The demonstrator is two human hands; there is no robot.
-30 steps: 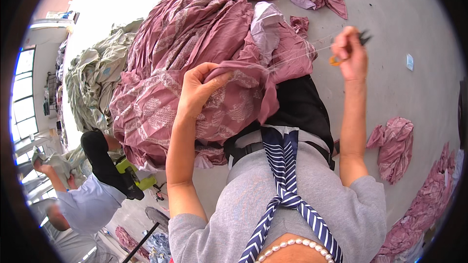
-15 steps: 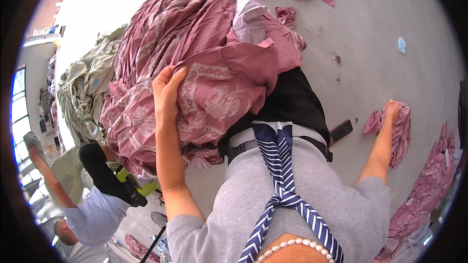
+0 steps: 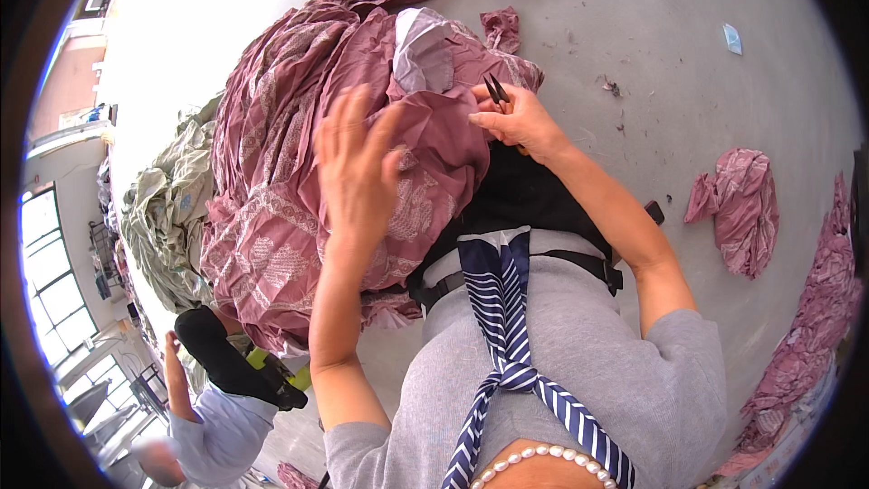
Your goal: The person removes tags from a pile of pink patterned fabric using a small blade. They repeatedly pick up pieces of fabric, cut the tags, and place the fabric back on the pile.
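Observation:
A large heap of dusty-pink fabric point(image 3: 281, 118) with pale lace-like patterns lies before me and over my lap. A pale lilac patch point(image 3: 423, 50) shows among its folds. Above the patterned part, my left hand point(image 3: 356, 177) is open with its fingers spread, slightly smeared by motion. My right hand point(image 3: 528, 124) is closed round a small pair of thread snips point(image 3: 496, 92) with dark pointed blades. Its fingertips are close to the upper edge of the cloth on my lap; whether they also pinch that edge I cannot tell.
On the grey floor to the right lies a crumpled pink cloth point(image 3: 747, 208), with a long pink pile point(image 3: 806, 335) beyond it. A light-blue piece point(image 3: 731, 39) lies farther off. Green fabric point(image 3: 172, 208) is heaped at left, near another person point(image 3: 222, 417). A dark phone-like object point(image 3: 654, 212) is partly behind my right arm.
My right hand has left the crumpled pink cloth on the right-hand floor and come to my lap, with snips now showing. My left hand has let go of the fabric edge and opened.

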